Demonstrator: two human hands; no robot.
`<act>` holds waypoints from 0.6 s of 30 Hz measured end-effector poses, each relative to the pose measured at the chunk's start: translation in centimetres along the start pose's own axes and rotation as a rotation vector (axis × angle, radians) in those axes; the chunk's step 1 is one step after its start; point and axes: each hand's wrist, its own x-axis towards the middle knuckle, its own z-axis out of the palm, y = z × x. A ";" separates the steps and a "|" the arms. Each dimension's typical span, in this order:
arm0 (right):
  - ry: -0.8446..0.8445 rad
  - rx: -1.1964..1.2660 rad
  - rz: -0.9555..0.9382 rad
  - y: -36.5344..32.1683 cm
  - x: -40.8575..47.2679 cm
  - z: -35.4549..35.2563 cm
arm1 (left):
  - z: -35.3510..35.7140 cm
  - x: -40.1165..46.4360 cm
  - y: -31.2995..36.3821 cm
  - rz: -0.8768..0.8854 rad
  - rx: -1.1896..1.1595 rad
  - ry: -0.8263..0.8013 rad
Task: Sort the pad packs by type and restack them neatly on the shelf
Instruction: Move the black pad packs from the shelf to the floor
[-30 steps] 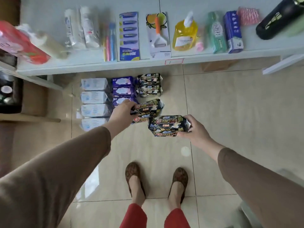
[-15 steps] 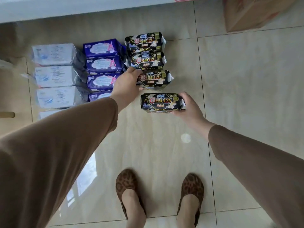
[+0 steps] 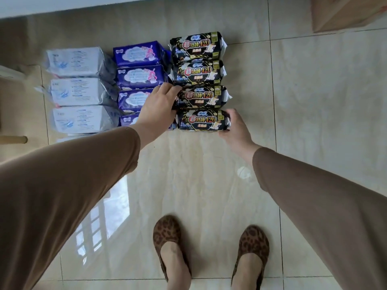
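Both hands work at the nearest pack of the black column. Her right hand (image 3: 234, 127) grips the right end of the nearest black plastic pad pack with gold and red print (image 3: 202, 120), fingers curled round it. Her left hand (image 3: 159, 106), fingers spread and closed on nothing, presses against the left ends of that pack and the third black pack (image 3: 202, 96), at 12 o'clock from it.

Three columns lie on the glossy beige tiled floor (image 3: 314, 122). Four black packs touch edge to edge. At 9 o'clock from them, four dark blue packs with a white cloud print (image 3: 137, 53) show, the nearest largely hidden. Farther toward 9 o'clock, three pale grey-white packs (image 3: 77, 61) are plain, with a fourth's edge under the tan sleeve (image 3: 69, 185). A cardboard box (image 3: 345, 11) sits at 1 o'clock.
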 end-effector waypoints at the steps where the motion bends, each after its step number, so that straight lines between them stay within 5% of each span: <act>1: 0.000 0.006 0.017 -0.1 -0.2 0.0 | -0.1 -0.4 0.1 -0.001 0.001 0.001; 10: -0.037 -0.202 0.065 -3.3 -8.4 -5.4 | -5.5 -7.0 3.8 -0.128 -0.036 -0.061; 18: -0.025 -0.345 -0.027 -14.8 -19.7 -17.8 | -19.7 -14.5 12.9 -0.176 -0.102 -0.081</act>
